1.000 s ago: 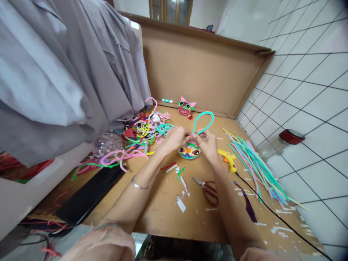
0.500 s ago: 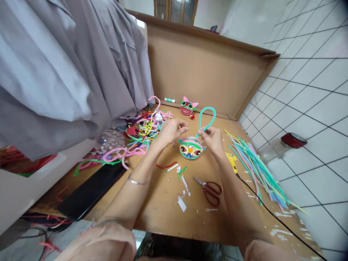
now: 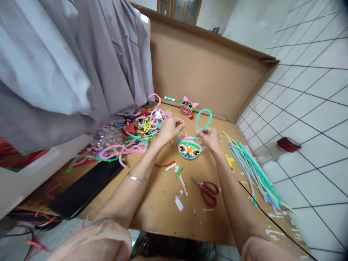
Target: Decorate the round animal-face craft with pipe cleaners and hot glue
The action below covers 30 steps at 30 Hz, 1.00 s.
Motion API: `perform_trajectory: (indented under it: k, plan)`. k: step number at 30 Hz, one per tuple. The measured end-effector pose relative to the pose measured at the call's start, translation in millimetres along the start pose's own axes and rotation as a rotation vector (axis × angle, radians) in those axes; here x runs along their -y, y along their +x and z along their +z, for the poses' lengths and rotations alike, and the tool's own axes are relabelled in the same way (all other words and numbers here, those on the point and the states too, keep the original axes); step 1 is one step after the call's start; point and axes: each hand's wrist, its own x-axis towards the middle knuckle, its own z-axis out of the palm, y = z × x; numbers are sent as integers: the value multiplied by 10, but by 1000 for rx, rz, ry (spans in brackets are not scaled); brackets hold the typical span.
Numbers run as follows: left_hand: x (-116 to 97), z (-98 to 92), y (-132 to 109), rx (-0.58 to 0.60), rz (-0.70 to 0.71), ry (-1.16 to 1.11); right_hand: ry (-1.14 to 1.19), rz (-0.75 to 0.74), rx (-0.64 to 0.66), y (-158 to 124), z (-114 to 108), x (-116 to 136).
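Observation:
A round, colourful animal-face craft (image 3: 189, 148) with big eyes and an orange nose stands on the table between my hands. From its top rises a long turquoise pipe cleaner loop (image 3: 204, 110). My right hand (image 3: 208, 137) pinches the base of this loop. At the craft's upper left, my left hand (image 3: 172, 128) has its thumb and fingertips pressed together; what they hold, if anything, is too small to make out. A thin pink strand shows just below those fingertips. Red-handled scissors (image 3: 208, 192) lie nearer to me, among white paper scraps (image 3: 178, 203).
Loose pipe cleaners (image 3: 148, 125) are heaped at left, near a black tray-like slab (image 3: 87, 190). Straight pipe cleaners (image 3: 252, 170) lie at right beside a yellow glue gun (image 3: 230, 161) and its cord. A finished-looking pink-eared face (image 3: 187, 106) sits before the cardboard wall (image 3: 206, 69).
The view has shifted slightly. The turquoise loop leans a little less far right, and both hands stay close to the craft with fingers pinched.

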Motion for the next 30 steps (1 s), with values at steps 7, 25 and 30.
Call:
perform_trajectory:
  k: [7,25,30]
  plan:
    - [-19,12,-5,19,-21,16,-136,-25,13,-29,33,16]
    - [-50,78,-21,73,-3,-83,51,-48,-35,-176,-47,155]
    - [-180,119,-98,289,9,-471,294,-63,5,-404,-164,275]
